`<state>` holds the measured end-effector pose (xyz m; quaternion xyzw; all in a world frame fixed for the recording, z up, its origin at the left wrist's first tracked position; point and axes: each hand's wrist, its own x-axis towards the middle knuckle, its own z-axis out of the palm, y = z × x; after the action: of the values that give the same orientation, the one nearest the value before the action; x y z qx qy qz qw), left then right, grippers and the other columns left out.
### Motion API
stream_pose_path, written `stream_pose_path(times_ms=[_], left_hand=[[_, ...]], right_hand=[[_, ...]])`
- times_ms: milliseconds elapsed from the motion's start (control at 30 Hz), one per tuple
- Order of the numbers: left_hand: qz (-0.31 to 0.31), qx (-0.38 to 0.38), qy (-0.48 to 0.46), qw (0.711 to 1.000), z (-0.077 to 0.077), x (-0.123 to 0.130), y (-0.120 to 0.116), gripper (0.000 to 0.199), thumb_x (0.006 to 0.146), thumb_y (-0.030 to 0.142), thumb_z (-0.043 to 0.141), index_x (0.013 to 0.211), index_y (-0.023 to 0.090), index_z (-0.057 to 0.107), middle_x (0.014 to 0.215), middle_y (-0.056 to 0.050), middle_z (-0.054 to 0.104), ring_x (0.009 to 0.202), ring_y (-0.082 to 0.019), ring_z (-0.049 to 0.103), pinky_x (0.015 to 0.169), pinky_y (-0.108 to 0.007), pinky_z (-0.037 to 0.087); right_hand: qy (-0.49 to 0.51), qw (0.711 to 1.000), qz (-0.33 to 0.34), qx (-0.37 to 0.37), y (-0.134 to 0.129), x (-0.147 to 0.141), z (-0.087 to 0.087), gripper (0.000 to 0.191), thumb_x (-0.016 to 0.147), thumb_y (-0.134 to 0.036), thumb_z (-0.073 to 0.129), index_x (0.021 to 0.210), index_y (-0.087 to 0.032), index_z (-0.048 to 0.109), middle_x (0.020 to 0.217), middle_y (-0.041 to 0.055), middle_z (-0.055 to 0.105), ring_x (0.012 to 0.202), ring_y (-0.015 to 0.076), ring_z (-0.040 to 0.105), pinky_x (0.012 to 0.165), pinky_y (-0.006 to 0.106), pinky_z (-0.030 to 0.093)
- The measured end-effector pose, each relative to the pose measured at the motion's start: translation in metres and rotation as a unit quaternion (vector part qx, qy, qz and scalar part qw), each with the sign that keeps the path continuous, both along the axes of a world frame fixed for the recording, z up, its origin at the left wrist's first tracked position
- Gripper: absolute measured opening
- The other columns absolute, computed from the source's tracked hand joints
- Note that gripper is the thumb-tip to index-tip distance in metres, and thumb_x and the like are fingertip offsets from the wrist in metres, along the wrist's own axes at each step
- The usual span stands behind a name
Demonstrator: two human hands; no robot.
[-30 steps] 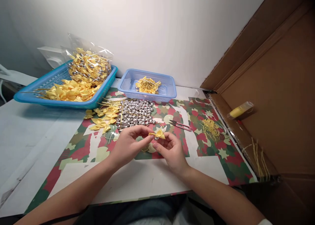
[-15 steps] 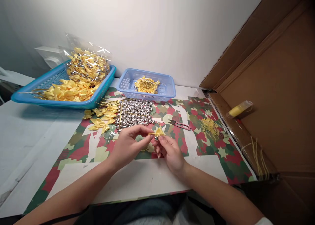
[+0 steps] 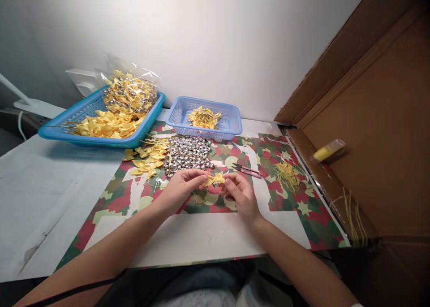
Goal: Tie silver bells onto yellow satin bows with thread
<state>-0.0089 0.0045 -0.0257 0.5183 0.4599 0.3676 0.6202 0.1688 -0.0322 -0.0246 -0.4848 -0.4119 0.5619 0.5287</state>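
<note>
Between my two hands is a yellow ribbon bow [image 3: 215, 179] with a small silver bell [image 3: 216, 184] at its middle. My left hand [image 3: 186, 183] pinches the bow's left side with thumb and forefinger. On the other side, the fingers of my right hand [image 3: 240, 192] are closed on the bow's right edge. Just beyond them lie rows of silver bells [image 3: 190, 153], with loose yellow bows [image 3: 148, 161] to their left. Pink-handled thread snips [image 3: 247, 170] rest on the patterned mat to the right.
A blue basket [image 3: 90, 141] at the back left holds yellow bows and a clear bag [image 3: 131, 89] of belled bows. Behind the bells stands a smaller blue basket [image 3: 204, 132] with more bows. Yellow thread scraps [image 3: 288, 175] lie right, near a cardboard wall [image 3: 372, 118] and a yellow tube [image 3: 327, 150].
The bow has been turned and spread so both loops show between my hands. My right fingers have shifted to its right edge. The camera view has moved slightly left.
</note>
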Motion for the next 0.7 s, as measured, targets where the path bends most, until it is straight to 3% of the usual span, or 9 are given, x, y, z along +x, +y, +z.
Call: stream_pose_path(times_ms=[100, 200, 300, 433, 600, 700], left_hand=[[-0.02, -0.009, -0.003, 1.0, 0.0, 0.001, 0.0, 0.031, 0.075, 0.044, 0.069, 0.09, 0.017, 0.074, 0.083, -0.009, 0.074, 0.076, -0.021, 0.068, 0.067, -0.032, 0.057], [-0.001, -0.011, -0.028, 1.0, 0.005, 0.003, -0.001, 0.034, 0.075, 0.044, 0.069, 0.094, 0.017, 0.072, 0.099, -0.01, 0.072, 0.084, -0.021, 0.068, 0.069, -0.03, 0.057], [0.018, -0.008, -0.066, 0.998, 0.009, 0.007, -0.002, 0.039, 0.075, 0.045, 0.069, 0.102, 0.017, 0.069, 0.111, -0.011, 0.068, 0.094, -0.022, 0.067, 0.074, -0.031, 0.057], [-0.001, 0.014, -0.084, 0.996, 0.01, 0.011, -0.005, 0.041, 0.072, 0.042, 0.072, 0.103, 0.017, 0.065, 0.111, -0.011, 0.067, 0.093, -0.023, 0.067, 0.079, -0.035, 0.057], [-0.027, 0.023, -0.042, 0.998, 0.01, 0.012, -0.004, 0.036, 0.073, 0.042, 0.072, 0.097, 0.016, 0.067, 0.088, -0.007, 0.072, 0.079, -0.019, 0.069, 0.074, -0.03, 0.055], [-0.013, 0.041, -0.008, 0.999, 0.01, 0.011, -0.001, 0.034, 0.074, 0.045, 0.07, 0.09, 0.015, 0.07, 0.075, -0.005, 0.071, 0.071, -0.017, 0.068, 0.069, -0.027, 0.054]], right_hand=[[-0.017, 1.0, 0.006, -0.009, 0.005, -0.004, 0.0, 0.037, 0.064, -0.05, 0.075, 0.078, -0.018, 0.064, 0.069, 0.0014, 0.066, 0.058, 0.0129, 0.06, 0.051, 0.024, 0.047], [-0.002, 1.0, 0.004, -0.02, 0.008, -0.003, -0.004, 0.035, 0.062, -0.048, 0.076, 0.076, -0.018, 0.066, 0.067, 0.0012, 0.066, 0.059, 0.0136, 0.061, 0.047, 0.022, 0.045], [-0.011, 1.0, -0.01, 0.006, 0.011, 0.001, -0.007, 0.03, 0.065, -0.045, 0.075, 0.075, -0.018, 0.068, 0.069, 0.0003, 0.063, 0.055, 0.0099, 0.056, 0.04, 0.019, 0.038], [-0.053, 0.996, -0.025, 0.063, 0.014, 0.004, -0.01, 0.025, 0.068, -0.044, 0.073, 0.072, -0.019, 0.07, 0.079, 0.0003, 0.06, 0.048, 0.0057, 0.046, 0.036, 0.02, 0.034], [-0.078, 0.992, -0.031, 0.095, 0.019, 0.005, -0.017, 0.023, 0.068, -0.043, 0.074, 0.073, -0.02, 0.073, 0.078, 0.0005, 0.058, 0.051, 0.0071, 0.046, 0.036, 0.021, 0.034], [-0.089, 0.989, -0.036, 0.109, 0.022, 0.005, -0.019, 0.022, 0.068, -0.041, 0.075, 0.072, -0.02, 0.073, 0.075, 0.0004, 0.059, 0.054, 0.0081, 0.048, 0.042, 0.022, 0.037]])
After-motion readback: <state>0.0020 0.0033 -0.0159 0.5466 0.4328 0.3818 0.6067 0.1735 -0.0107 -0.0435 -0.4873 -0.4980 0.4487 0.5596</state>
